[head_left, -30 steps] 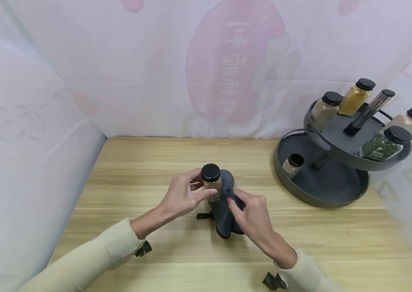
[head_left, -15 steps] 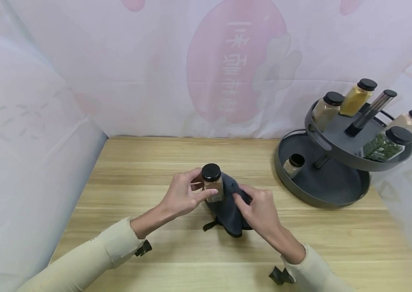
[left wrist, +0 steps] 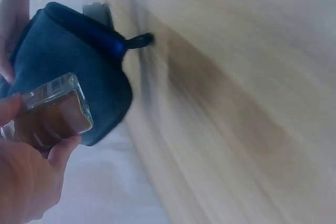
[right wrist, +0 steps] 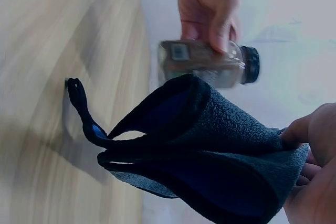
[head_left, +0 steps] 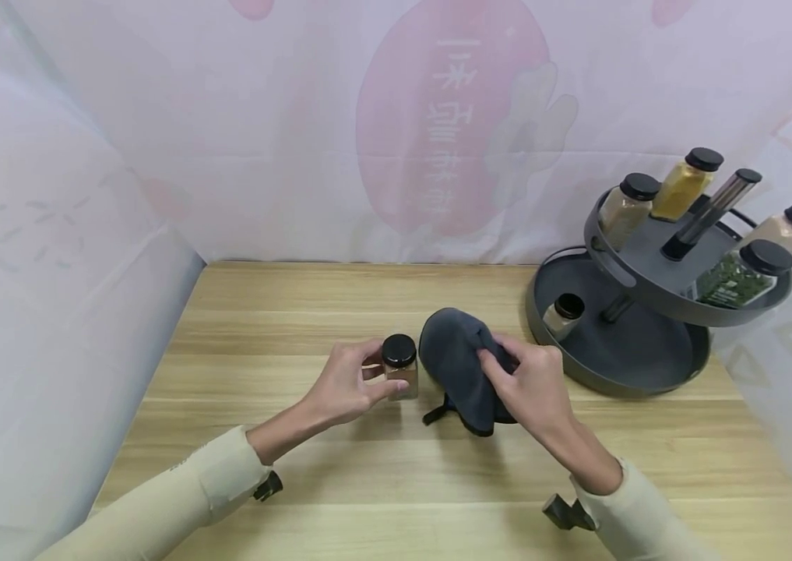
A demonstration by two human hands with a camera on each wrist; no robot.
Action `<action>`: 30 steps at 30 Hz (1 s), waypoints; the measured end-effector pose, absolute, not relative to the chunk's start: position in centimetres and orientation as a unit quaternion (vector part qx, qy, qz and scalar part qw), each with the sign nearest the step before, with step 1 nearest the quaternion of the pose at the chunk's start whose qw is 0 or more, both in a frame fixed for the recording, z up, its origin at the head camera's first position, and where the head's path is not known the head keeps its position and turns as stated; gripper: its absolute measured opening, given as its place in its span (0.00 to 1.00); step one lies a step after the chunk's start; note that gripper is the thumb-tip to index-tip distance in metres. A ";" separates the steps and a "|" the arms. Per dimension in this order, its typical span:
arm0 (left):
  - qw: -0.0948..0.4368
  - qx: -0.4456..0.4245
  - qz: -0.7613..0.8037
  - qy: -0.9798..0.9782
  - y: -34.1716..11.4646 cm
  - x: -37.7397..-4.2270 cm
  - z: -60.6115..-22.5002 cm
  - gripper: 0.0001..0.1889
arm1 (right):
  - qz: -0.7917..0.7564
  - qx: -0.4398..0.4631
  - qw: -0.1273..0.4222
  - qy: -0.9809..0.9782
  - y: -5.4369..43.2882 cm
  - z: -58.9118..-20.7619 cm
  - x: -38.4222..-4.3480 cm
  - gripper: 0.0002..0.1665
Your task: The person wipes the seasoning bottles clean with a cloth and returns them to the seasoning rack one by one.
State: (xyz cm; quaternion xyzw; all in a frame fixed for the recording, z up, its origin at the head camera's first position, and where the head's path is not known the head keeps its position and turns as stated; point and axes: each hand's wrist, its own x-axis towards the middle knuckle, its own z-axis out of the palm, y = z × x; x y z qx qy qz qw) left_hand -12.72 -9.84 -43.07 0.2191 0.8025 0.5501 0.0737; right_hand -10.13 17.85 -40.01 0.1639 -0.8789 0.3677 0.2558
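My left hand (head_left: 350,382) pinches a square clear spice jar (head_left: 403,383) with a black lid, upright and held above the table. Brown powder fills part of it, as the jar (left wrist: 60,116) shows in the left wrist view. To its right, my right hand (head_left: 532,382) grips a bunched dark grey-blue cleaning cloth (head_left: 448,358) with black edging. The cloth (right wrist: 231,124) hangs folded from the fingers in the right wrist view, its hanging loop (right wrist: 80,106) toward the table. In the head view a narrow gap separates cloth and jar.
On the right stands a two-tier dark grey turntable rack (head_left: 704,315). Several black-lidded spice jars sit on its upper tier, among them a green-herb jar (head_left: 742,276) and a yellow jar (head_left: 683,187). One small jar (head_left: 564,315) is on the lower tier. The wooden table (head_left: 262,312) meets fabric walls.
My right hand has drawn the cloth off the jar, rightward and slightly away from me, and the cloth has spread somewhat. The jar has shifted slightly left and toward me.
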 end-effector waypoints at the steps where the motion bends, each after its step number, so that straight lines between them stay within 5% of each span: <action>1: 0.081 0.219 0.550 0.802 -9.9 -12.8 -43.3 0.19 | 0.365 0.164 0.259 -0.879 18.0 -39.9 -10.1 0.10; 30: 0.153 0.261 0.505 0.809 -11.2 -13.6 -48.3 0.25 | 0.329 0.148 0.287 -0.887 20.7 -39.8 -10.1 0.09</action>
